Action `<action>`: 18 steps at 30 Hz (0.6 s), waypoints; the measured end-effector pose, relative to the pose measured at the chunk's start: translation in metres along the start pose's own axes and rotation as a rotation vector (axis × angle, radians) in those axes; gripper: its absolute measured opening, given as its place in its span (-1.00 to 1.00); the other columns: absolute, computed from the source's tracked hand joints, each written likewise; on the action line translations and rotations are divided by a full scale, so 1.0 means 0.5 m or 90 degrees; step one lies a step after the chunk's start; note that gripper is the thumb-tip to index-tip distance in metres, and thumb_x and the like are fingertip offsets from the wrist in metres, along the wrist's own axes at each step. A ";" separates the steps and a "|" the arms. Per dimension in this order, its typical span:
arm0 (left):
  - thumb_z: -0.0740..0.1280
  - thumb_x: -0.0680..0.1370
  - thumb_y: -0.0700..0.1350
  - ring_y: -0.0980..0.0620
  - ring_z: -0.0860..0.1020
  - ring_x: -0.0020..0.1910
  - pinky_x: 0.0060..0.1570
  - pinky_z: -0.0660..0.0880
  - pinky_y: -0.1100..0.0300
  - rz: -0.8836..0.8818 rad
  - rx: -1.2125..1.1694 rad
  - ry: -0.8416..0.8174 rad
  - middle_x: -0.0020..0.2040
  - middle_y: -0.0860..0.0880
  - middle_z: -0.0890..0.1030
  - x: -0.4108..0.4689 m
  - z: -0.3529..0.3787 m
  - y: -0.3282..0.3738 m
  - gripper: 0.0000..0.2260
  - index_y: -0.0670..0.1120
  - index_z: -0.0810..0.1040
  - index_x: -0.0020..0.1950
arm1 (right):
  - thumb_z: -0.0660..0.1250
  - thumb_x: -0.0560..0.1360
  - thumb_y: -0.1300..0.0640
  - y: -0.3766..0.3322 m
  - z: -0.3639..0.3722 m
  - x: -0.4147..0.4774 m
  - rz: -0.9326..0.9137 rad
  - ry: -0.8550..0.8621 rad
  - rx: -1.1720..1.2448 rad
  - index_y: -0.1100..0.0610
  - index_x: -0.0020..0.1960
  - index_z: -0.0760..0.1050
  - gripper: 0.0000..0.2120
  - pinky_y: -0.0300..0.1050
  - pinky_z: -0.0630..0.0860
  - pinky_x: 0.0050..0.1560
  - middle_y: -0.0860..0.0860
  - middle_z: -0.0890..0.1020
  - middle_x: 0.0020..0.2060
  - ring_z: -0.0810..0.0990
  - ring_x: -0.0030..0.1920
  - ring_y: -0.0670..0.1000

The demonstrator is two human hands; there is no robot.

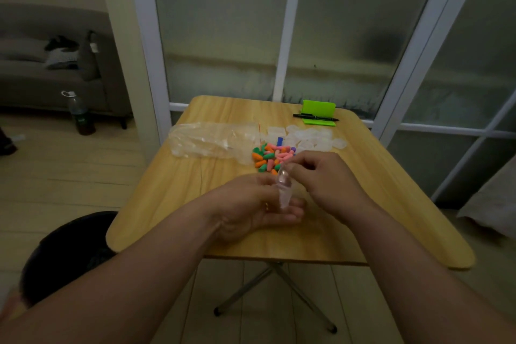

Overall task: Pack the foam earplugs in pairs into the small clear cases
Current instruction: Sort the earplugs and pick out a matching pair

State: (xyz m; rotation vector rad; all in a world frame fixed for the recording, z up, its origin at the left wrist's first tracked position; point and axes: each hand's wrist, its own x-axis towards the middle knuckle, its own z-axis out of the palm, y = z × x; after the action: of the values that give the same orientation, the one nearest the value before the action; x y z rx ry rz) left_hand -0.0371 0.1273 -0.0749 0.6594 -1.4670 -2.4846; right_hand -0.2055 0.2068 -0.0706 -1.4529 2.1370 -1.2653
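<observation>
A small clear case (pixel 283 186) stands on edge between my two hands above the table's middle. My left hand (pixel 251 209) holds its lower part, palm turned up, fingers curled round it. My right hand (pixel 321 176) pinches the case's upper edge with thumb and forefinger. Just behind the hands lies a heap of foam earplugs (pixel 269 158) in orange, green, pink and purple. More clear cases (pixel 312 138) are spread behind and to the right of the heap. Whether the held case has anything inside cannot be made out.
A crumpled clear plastic bag (pixel 209 142) lies left of the earplugs on the wooden folding table (pixel 391 218). A green pad (pixel 318 113) with a black pen (pixel 315 117) sits at the far edge. A dark stool (pixel 69 254) stands at lower left, a bottle (pixel 81 114) on the floor.
</observation>
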 end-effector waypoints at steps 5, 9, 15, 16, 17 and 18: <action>0.21 0.63 -0.29 0.08 0.48 -0.33 -0.32 0.41 0.24 0.004 0.029 0.052 -0.21 -0.07 0.54 0.010 0.005 -0.004 -0.79 -0.11 0.49 0.23 | 0.41 0.65 0.07 -0.011 0.020 0.024 -0.016 -0.072 0.040 0.04 0.00 0.76 -0.84 -0.20 0.53 -0.12 -0.09 0.73 -0.20 0.63 -0.19 -0.21; 0.19 0.68 0.22 0.08 0.39 -0.41 -0.47 0.26 0.28 -0.003 -0.097 0.179 -0.30 -0.03 0.50 0.020 -0.012 0.028 -0.59 -0.10 0.57 0.17 | 0.34 0.68 -0.03 -0.007 -0.011 0.052 0.086 0.079 0.122 0.04 0.06 0.73 -0.78 -0.11 0.54 -0.13 -0.01 0.73 -0.10 0.65 -0.10 -0.08; 0.18 0.69 0.22 0.02 0.47 -0.30 -0.34 0.40 0.20 0.049 -0.218 0.291 -0.04 -0.13 0.60 0.033 -0.037 0.050 -0.50 -0.19 0.59 0.28 | 0.38 0.65 0.08 0.059 -0.030 0.085 0.149 0.193 0.067 -0.01 0.03 0.69 -0.89 -0.01 0.55 -0.02 -0.06 0.71 -0.02 0.66 0.04 0.03; 0.22 0.68 0.20 0.00 0.50 -0.25 -0.32 0.46 0.19 0.052 -0.229 0.291 0.03 -0.15 0.61 0.035 -0.037 0.050 -0.52 -0.18 0.60 0.28 | 0.39 0.64 0.11 0.066 -0.025 0.087 0.134 0.179 0.035 -0.01 0.03 0.70 -0.90 -0.01 0.57 0.03 -0.07 0.70 -0.01 0.66 0.05 0.02; 0.24 0.67 0.19 -0.02 0.52 -0.21 -0.31 0.50 0.18 0.057 -0.235 0.293 0.05 -0.15 0.61 0.036 -0.037 0.050 -0.54 -0.18 0.60 0.28 | 0.41 0.63 0.14 0.068 -0.019 0.085 0.115 0.160 -0.001 0.00 0.05 0.70 -0.90 -0.03 0.57 0.06 -0.08 0.70 -0.01 0.65 0.05 0.00; 0.26 0.67 0.18 -0.02 0.52 -0.20 -0.30 0.50 0.17 0.060 -0.236 0.291 0.05 -0.15 0.60 0.038 -0.036 0.050 -0.55 -0.18 0.60 0.28 | 0.42 0.62 0.17 0.069 -0.011 0.084 0.098 0.141 -0.041 0.00 0.07 0.70 -0.89 -0.07 0.55 0.05 -0.09 0.69 -0.01 0.64 0.05 -0.03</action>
State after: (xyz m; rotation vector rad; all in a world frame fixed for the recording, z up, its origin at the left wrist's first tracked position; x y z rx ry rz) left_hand -0.0472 0.0939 -0.0662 0.9694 -0.8290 -2.2419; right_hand -0.2499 0.1780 -0.0840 -1.1925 2.4008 -1.3661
